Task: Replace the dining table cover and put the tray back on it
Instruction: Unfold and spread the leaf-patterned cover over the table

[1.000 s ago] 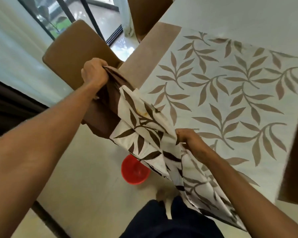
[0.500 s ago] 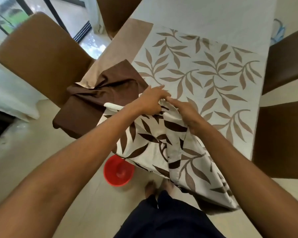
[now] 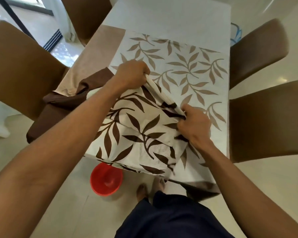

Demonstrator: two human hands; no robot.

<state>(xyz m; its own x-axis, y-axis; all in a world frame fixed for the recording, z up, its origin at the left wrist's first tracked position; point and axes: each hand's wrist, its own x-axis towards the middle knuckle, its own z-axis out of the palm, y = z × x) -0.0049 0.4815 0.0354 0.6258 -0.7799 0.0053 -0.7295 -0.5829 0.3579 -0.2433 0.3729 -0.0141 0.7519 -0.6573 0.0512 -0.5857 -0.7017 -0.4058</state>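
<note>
From the head camera, the dining table [image 3: 170,16] ran away from the person, its near end draped by the leaf-print table cover [image 3: 139,131], whose folded-back part showed dark brown leaves while the flat part further on showed pale ones. The cover's plain brown border [image 3: 57,107] hung bunched off the table's left near corner. Brown chairs hemmed the sides: two on the right [image 3: 265,121] close to the table edge, one at the left [image 3: 19,66] and one at the far left end. Bare floor lay open at the near end, save a red bowl [image 3: 106,179] on the tiles just beside the hanging cloth and the person's feet.

The left hand [image 3: 132,75] reached forward, fist closed on the cover's folded hem. The right hand [image 3: 194,125] sat nearer and to the right, fingers clenched on the same hem (the strip of cloth ran taut between the two). No tray was in view.
</note>
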